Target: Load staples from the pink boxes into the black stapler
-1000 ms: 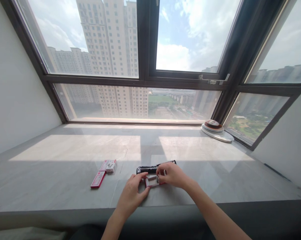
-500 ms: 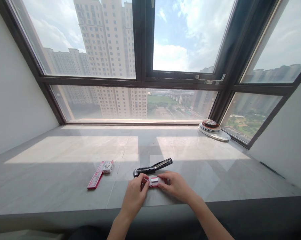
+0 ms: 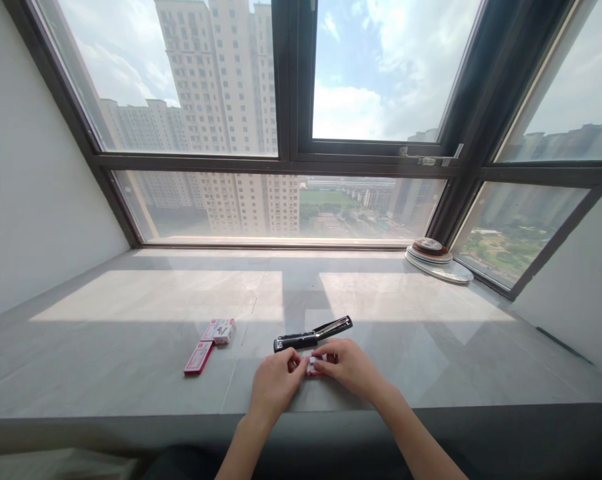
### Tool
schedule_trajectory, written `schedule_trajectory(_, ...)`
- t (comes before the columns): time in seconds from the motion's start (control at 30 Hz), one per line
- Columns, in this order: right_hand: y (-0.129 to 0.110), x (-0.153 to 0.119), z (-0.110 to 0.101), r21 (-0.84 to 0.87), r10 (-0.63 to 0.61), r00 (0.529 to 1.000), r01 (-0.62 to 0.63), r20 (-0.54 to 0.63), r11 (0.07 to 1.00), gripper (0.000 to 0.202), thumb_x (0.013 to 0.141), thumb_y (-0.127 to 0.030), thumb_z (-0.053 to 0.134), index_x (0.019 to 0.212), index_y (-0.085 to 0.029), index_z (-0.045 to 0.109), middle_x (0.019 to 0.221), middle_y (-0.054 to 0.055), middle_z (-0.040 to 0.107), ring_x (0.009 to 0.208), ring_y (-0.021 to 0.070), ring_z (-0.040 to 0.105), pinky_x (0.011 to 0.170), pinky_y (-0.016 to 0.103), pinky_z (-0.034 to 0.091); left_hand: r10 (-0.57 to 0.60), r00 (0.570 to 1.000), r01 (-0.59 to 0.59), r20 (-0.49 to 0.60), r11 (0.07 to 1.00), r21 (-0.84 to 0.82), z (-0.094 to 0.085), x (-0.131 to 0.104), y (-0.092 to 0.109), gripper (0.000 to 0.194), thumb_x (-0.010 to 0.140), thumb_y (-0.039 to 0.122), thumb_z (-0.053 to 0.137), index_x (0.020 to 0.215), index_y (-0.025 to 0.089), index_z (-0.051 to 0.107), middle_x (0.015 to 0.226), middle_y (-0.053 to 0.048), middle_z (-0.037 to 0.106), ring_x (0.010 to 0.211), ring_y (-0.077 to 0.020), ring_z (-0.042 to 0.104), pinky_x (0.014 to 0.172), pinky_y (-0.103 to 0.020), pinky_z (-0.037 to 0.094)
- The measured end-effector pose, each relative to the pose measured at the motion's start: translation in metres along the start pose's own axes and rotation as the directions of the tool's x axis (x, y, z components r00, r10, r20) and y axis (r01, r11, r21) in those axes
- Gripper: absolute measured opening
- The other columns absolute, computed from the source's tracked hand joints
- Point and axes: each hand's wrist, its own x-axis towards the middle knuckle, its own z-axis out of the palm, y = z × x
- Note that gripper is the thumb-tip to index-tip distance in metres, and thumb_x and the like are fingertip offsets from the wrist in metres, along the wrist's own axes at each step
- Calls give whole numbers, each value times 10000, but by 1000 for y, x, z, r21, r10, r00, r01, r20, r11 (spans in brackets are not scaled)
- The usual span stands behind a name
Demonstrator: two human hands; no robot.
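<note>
A small red-and-white staple box (image 3: pixel 314 373) lies at the sill's front, between my two hands. My left hand (image 3: pixel 275 381) pinches its left end with curled fingers. From the other side, my right hand (image 3: pixel 351 369) grips it, thumb and forefinger over its top. Just a bit of the pale block of staples (image 3: pixel 311 361) shows there; whether the right fingers pinch the staples themselves I cannot tell. Right behind the hands, a black stapler (image 3: pixel 297 341) lies opened out, its metal-lined arm swung up to the right.
Two more red-and-white boxes, one flat box (image 3: pixel 199 359) and one thicker box (image 3: pixel 224 331), touch each other on the left of the marble sill (image 3: pixel 131 373). A stack of round plates or lids (image 3: pixel 438 265) sits in the back right corner by the window frame (image 3: pixel 281 247).
My right thumb and fingers have slid left over the staple box, covering most of the staples that showed before. The whole view has shifted slightly; stapler and other boxes stay put.
</note>
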Motion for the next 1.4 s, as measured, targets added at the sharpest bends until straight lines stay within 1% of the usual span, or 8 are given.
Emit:
schedule_trajectory(0.27, 3, -12, 9, 143, -7, 991, 26, -134, 989, 271, 926, -436, 608, 987, -243, 788, 813, 28, 677, 705, 179, 593, 672, 277, 446, 24, 997, -25, -69, 1000, -13, 14, -6, 4, 260, 968, 393, 550, 782, 228, 625, 744, -10, 680, 695, -178, 613, 640, -262, 308)
schedule_trajectory(0.47, 5, -15, 12, 126, -5, 988, 25, -152, 992, 235, 933, -407, 606, 975, -239, 764, 815, 18, 688, 712, 178, 601, 681, 278, 443, 33, 999, -30, 24, 994, -107, 11, -14, 14, 367, 1025, 409, 431, 773, 237, 635, 639, 7, 646, 640, -176, 601, 644, -276, 353)
schedule_trajectory(0.6, 4, -10, 8, 81, -20, 990, 31, -140, 996, 215, 936, -386, 613, 1019, -253, 760, 874, 12, 723, 759, 181, 623, 700, 271, 436, 106, 978, -96, -178, 994, 60, -10, -5, -7, 228, 956, 434, 560, 1007, 255, 691, 853, -21, 665, 836, -221, 613, 787, -322, 420)
schedule_trajectory(0.67, 1, 2, 8, 47, -39, 989, 45, -141, 998, 221, 940, -388, 613, 1042, -256, 758, 875, 11, 729, 761, 180, 622, 696, 266, 428, 108, 958, -64, -264, 983, 171, -20, 7, -25, 372, 863, 449, 685, 1191, 276, 665, 1039, -51, 650, 1019, -276, 582, 871, -373, 424)
schedule_trajectory(0.73, -3, 19, 12, 5, -65, 988, 66, -143, 998, 233, 946, -394, 610, 1055, -253, 760, 854, 15, 726, 754, 179, 619, 694, 264, 422, 101, 968, -50, -231, 975, 218, -26, 19, -42, 454, 807, 477, 744, 1222, 307, 669, 1161, -64, 614, 1112, -309, 540, 892, -403, 422)
schedule_trajectory(0.8, -8, 39, 18, -40, -93, 988, 88, -126, 995, 243, 946, -400, 614, 1069, -253, 764, 832, 20, 724, 758, 182, 623, 705, 266, 419, 120, 981, -87, -151, 973, 212, -28, 27, -54, 367, 819, 491, 737, 1148, 330, 709, 1192, -53, 597, 1125, -303, 531, 899, -409, 416)
schedule_trajectory(0.97, -13, 70, 31, -88, -189, 982, 190, 21, 978, 215, 948, -392, 624, 1040, -275, 779, 893, 18, 747, 814, 183, 644, 753, 268, 422, 164, 981, -148, -107, 979, 142, -25, 28, -61, 302, 841, 506, 720, 1103, 357, 729, 1169, -35, 595, 1127, -283, 527, 912, -395, 407)
schedule_trajectory(1.4, -18, 61, 38, -103, -197, 980, 198, 17, 975, 219, 975, -373, 590, 1077, -283, 762, 974, 20, 741, 877, 184, 648, 784, 261, 431, 158, 980, -146, -125, 984, 102, -30, 25, -62, 291, 820, 513, 734, 1037, 320, 727, 1164, -35, 615, 1101, -277, 543, 933, -398, 425)
